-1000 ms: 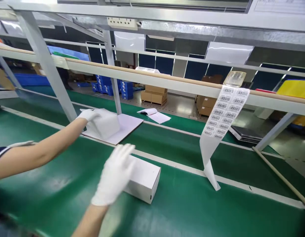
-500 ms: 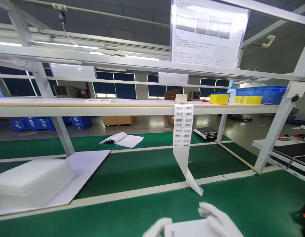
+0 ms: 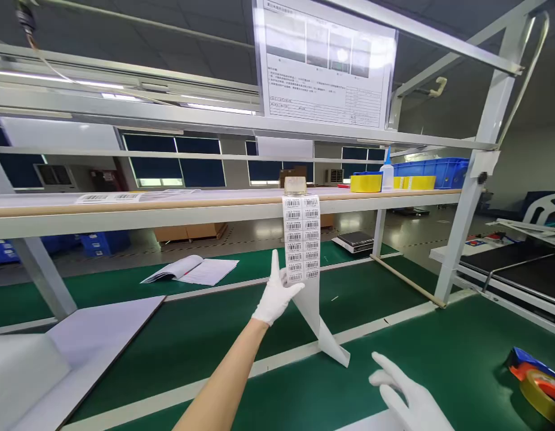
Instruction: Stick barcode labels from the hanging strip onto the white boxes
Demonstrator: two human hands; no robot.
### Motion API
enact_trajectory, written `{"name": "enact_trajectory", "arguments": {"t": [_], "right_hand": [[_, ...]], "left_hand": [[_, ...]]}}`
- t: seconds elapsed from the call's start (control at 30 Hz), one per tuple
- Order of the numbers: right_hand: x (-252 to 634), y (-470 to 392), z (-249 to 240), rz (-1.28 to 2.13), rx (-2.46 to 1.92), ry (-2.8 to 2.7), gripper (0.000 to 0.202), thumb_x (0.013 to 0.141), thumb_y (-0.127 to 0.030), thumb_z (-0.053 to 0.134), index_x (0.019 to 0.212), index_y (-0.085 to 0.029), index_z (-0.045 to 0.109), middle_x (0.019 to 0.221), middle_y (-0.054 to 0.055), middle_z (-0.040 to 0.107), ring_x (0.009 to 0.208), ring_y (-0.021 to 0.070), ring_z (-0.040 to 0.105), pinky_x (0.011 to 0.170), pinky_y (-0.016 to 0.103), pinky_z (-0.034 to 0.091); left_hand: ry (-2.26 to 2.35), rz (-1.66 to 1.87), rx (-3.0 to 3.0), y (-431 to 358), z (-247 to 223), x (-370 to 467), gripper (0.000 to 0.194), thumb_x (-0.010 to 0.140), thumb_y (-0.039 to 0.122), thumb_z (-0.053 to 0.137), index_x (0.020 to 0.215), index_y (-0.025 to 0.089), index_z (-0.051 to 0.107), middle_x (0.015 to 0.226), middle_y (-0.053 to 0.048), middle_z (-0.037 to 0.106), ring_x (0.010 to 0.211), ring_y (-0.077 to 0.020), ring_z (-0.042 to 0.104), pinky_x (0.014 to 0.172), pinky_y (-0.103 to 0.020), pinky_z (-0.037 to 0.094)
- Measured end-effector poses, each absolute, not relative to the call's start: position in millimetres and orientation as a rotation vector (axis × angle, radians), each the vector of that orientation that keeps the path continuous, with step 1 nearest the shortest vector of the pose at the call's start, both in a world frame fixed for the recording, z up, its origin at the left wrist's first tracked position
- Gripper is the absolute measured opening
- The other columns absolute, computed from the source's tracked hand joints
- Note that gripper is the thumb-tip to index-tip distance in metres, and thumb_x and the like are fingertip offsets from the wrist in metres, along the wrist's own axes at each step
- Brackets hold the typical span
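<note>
White-gloved left hand (image 3: 275, 294) reaches up, fingers spread, thumb touching the lower edge of the label strip (image 3: 303, 246) hanging from the shelf (image 3: 169, 209). Right hand (image 3: 405, 395) rests open, low on the green belt (image 3: 439, 353). Tape rolls (image 3: 535, 383) lie far right.

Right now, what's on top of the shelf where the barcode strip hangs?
A clear block pins the barcode strip, which the left hand touches. Label sheets lie leftward; yellow bins and a bottle sit rightward. Bin contents hidden.

Your white-gloved left hand (image 3: 276, 297) meets the white strip (image 3: 303, 246) of black barcodes; below it runs green belt (image 3: 205, 335), white-striped.
</note>
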State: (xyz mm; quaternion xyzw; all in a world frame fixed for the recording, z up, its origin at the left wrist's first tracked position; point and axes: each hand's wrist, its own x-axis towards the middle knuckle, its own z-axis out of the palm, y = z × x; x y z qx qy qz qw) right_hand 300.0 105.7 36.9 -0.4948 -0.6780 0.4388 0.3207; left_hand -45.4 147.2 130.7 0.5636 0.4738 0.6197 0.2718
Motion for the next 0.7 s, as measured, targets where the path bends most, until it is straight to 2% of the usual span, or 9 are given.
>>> {"name": "enact_trajectory", "arguments": {"t": [0.07, 0.13, 0.2, 0.27, 0.33, 0.4, 0.53, 0.7], "right_hand": [[296, 110, 48, 1.126, -1.300, -1.836, 0.068, 0.088, -0.073, 0.060, 0.140, -0.030, 0.064, 0.126, 0.007, 0.074, 0.121, 0.0354, 0.067, 0.110, 0.052, 0.053], [284, 112, 67, 1.015, -1.243, -1.895, 0.060, 0.094, -0.067, 0.056, 0.140, -0.030, 0.064, 0.128, 0.008, 0.072, 0.124, 0.0341, 0.066, 0.110, 0.052, 0.054], [264, 112, 92, 0.791, -1.088, -1.939, 0.043, 0.099, -0.056, 0.054, 0.128, -0.029, 0.069, 0.122, 0.009, 0.072, 0.116, 0.0321, 0.068, 0.101, 0.050, 0.060], [238, 114, 119, 0.475, -0.830, -1.928, 0.024, 0.101, -0.041, 0.055, 0.109, -0.026, 0.072, 0.110, 0.010, 0.072, 0.103, 0.0297, 0.069, 0.089, 0.047, 0.064], [212, 119, 143, 0.180, -0.564, -1.851, 0.013, 0.100, -0.028, 0.058, 0.097, -0.023, 0.070, 0.103, 0.010, 0.070, 0.098, 0.0282, 0.067, 0.085, 0.046, 0.063], [190, 126, 160, 0.005, -0.400, -1.770, 0.011, 0.099, -0.020, 0.061, 0.099, -0.022, 0.071, 0.106, 0.011, 0.069, 0.103, 0.0282, 0.065, 0.089, 0.047, 0.061], [167, 140, 171, -0.096, -0.321, -1.733, 0.020, 0.099, -0.020, 0.064, 0.117, -0.022, 0.073, 0.116, 0.012, 0.069, 0.110, 0.0288, 0.064, 0.093, 0.048, 0.061], [161, 147, 173, -0.153, -0.289, -1.747, 0.014, 0.099, -0.021, 0.066, 0.107, -0.024, 0.076, 0.110, 0.009, 0.073, 0.107, 0.0281, 0.065, 0.091, 0.049, 0.060]], "left_hand": [[1.223, 1.690, 1.564, 136, 129, -28, 0.118, 0.088, 0.034, 0.075, 0.165, 0.034, -0.015, 0.160, -0.015, 0.049, 0.147, -0.0285, 0.050, 0.118, -0.055, 0.045], [1.233, 1.712, 1.618, 120, 130, -14, 0.098, 0.091, 0.032, 0.072, 0.167, 0.035, 0.009, 0.163, -0.010, 0.047, 0.149, -0.0279, 0.046, 0.119, -0.053, 0.045], [1.284, 1.736, 1.653, 105, 135, -5, 0.073, 0.091, 0.031, 0.071, 0.157, 0.031, 0.041, 0.159, -0.008, 0.052, 0.147, -0.0283, 0.049, 0.119, -0.051, 0.046], [1.322, 1.759, 1.665, 95, 142, 0, 0.052, 0.090, 0.030, 0.072, 0.141, 0.027, 0.061, 0.149, -0.008, 0.062, 0.140, -0.0283, 0.057, 0.119, -0.051, 0.047], [1.310, 1.779, 1.671, 90, 150, 3, 0.042, 0.089, 0.029, 0.073, 0.131, 0.024, 0.067, 0.140, -0.008, 0.069, 0.132, -0.0274, 0.063, 0.118, -0.051, 0.048], [1.273, 1.796, 1.678, 86, 157, 6, 0.038, 0.089, 0.028, 0.073, 0.126, 0.023, 0.069, 0.134, -0.008, 0.072, 0.126, -0.0261, 0.067, 0.116, -0.050, 0.051], [1.185, 1.819, 1.677, 80, 167, 13, 0.034, 0.089, 0.027, 0.073, 0.123, 0.022, 0.069, 0.132, -0.009, 0.073, 0.124, -0.0240, 0.068, 0.114, -0.047, 0.053], [1.137, 1.826, 1.691, 80, 170, 16, 0.034, 0.088, 0.028, 0.072, 0.120, 0.019, 0.068, 0.130, -0.010, 0.074, 0.124, -0.0245, 0.068, 0.113, -0.044, 0.054]]}}
